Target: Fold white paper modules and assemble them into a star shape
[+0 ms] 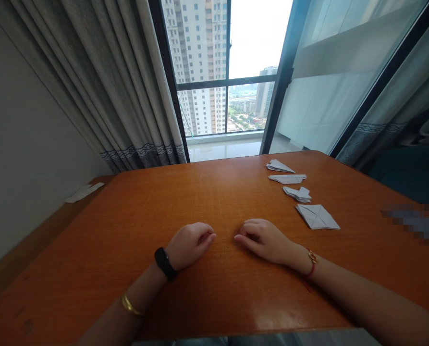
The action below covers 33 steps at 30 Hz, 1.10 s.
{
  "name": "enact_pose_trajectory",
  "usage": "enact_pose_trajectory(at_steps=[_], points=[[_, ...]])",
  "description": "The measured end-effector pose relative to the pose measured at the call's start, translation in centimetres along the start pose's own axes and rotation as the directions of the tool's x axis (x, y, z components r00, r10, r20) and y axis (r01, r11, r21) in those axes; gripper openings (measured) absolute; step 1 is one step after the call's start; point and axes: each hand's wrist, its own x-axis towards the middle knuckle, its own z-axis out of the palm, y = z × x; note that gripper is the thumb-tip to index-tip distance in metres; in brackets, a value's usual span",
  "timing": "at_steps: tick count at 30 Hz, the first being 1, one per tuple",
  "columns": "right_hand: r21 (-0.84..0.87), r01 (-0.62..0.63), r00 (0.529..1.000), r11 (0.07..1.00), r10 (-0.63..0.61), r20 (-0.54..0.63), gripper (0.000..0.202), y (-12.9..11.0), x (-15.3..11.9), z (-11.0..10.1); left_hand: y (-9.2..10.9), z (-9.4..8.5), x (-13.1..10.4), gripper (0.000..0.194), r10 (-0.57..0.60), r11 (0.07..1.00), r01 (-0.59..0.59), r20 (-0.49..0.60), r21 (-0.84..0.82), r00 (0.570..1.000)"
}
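Observation:
My left hand [192, 244] rests on the wooden table [185, 197], its fingers curled into a loose fist and nothing showing in it. A dark band and a gold bangle circle that wrist and forearm. Across a small gap, my right hand [263, 239] lies curled the same way, thumb toward the left hand, with no object visible in its fingers. The folded paper square [318, 216] is nearest to it, apart from the hand. Behind the square, in a row, lie a winged folded paper [298, 194], a long flat folded paper [287, 179] and a pointed folded paper [279, 166].
A blurred-out patch [416, 223] covers something on the table's right side. White paper strips [84, 192] lie on a ledge past the left edge. Grey curtains [128, 86] and a glass door frame [284, 81] stand beyond the far edge.

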Motion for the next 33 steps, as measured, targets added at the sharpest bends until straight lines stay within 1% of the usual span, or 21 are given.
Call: enact_pose_trajectory(at_steps=[15, 25, 33], points=[[0.001, -0.021, 1.0, 1.0, 0.021, 0.016, 0.03, -0.05, 0.09, -0.22, -0.16, 0.14, 0.02, 0.025, 0.002, 1.0, -0.002, 0.004, 0.02, 1.0], [-0.011, -0.029, 0.999, 1.0, 0.029, 0.019, 0.031, 0.19, -0.02, -0.01, -0.37, 0.29, 0.0, 0.024, 0.01, 1.0, -0.01, 0.003, 0.024, 1.0], [-0.005, -0.02, 1.0, 1.0, 0.02, 0.011, 0.031, 0.19, 0.03, -0.06, -0.22, 0.2, 0.01, 0.024, 0.014, 0.999, -0.014, -0.004, 0.031, 1.0]])
